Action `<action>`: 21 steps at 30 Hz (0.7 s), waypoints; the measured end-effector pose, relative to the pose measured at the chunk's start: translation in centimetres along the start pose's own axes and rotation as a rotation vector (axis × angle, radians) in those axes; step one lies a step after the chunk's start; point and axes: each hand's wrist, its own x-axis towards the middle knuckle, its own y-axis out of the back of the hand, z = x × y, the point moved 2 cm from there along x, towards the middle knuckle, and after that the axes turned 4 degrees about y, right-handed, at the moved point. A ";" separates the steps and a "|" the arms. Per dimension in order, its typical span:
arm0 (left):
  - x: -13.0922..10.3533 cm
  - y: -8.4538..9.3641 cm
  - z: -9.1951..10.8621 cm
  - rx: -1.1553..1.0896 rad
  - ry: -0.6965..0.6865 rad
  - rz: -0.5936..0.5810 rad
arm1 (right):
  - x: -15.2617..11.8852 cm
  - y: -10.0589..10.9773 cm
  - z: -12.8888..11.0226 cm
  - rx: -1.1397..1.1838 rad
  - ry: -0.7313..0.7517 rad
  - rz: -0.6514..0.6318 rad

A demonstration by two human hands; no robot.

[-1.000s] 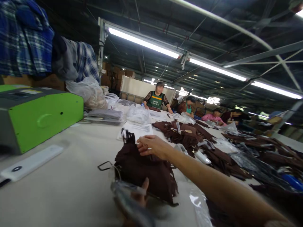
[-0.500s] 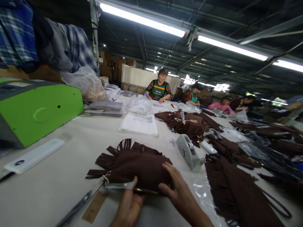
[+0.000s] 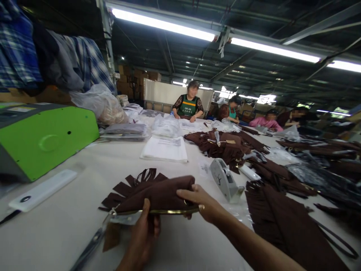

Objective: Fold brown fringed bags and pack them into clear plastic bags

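A dark brown fringed bag (image 3: 163, 194) is held above the table, its gold zipper edge facing me and its fringe fanned out to the left. My left hand (image 3: 143, 229) grips the zipper edge, thumb on top and fingers beneath. At the right end, my right hand (image 3: 199, 201) pinches the bag's corner, with some fingertips hidden underneath. From the bag's left end hang a pale cord, a brown tag (image 3: 111, 236) and a strap wrapped in clear plastic (image 3: 91, 242).
A grey tape dispenser (image 3: 225, 180) stands right of the bag. Further right lie more brown fringed bags (image 3: 282, 222). White sheets (image 3: 165, 148) lie behind. At left are a green machine (image 3: 53, 139) and a white device (image 3: 42, 190). People sit across the table.
The bag has been lifted and tilted, showing more of its zipper edge. My right hand has closed on its right end, and my left hand has shifted left with the zipper edge.
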 end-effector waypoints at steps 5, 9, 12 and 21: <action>0.4 -0.9 0.4 -0.101 0.087 -0.015 | 1.3 -0.3 -3.2 -0.101 0.042 -0.028; 0.8 -1.2 0.1 -0.090 0.020 -0.050 | 1.1 1.5 -3.1 -0.059 0.051 -0.098; 1.2 -0.9 -1.3 -0.022 0.058 -0.017 | 1.5 3.0 -0.1 -0.016 -0.215 -0.078; -2.8 0.0 -2.5 0.658 0.159 -0.484 | 3.1 3.0 6.0 0.131 -0.165 0.143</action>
